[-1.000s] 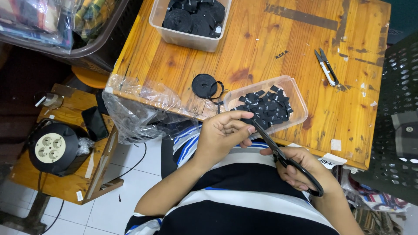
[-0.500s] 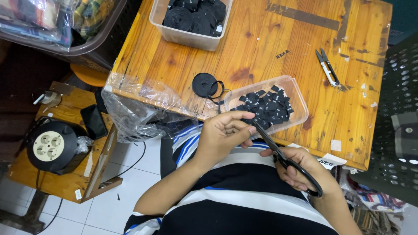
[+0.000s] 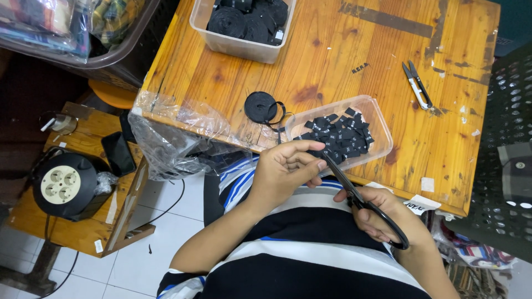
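While curled above the lap, left hand [image 3: 282, 174] fingers pinching black ribbon, right hand [image 3: 388, 216] fingers through black scissors [image 3: 363, 202].

Scissors [image 3: 366, 207] in the right hand [image 3: 388, 216], left hand [image 3: 285, 171] beside, tray [image 3: 382, 133] on table [image 3: 343, 55] beyond.

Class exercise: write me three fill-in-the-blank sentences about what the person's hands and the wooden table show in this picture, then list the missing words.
1. The right hand holds a pair of black ____.
2. The small clear tray near the table edge holds cut black ____.
3. The black tape roll lies to the ____ of that tray in the picture.

Missing words: scissors; labels; left
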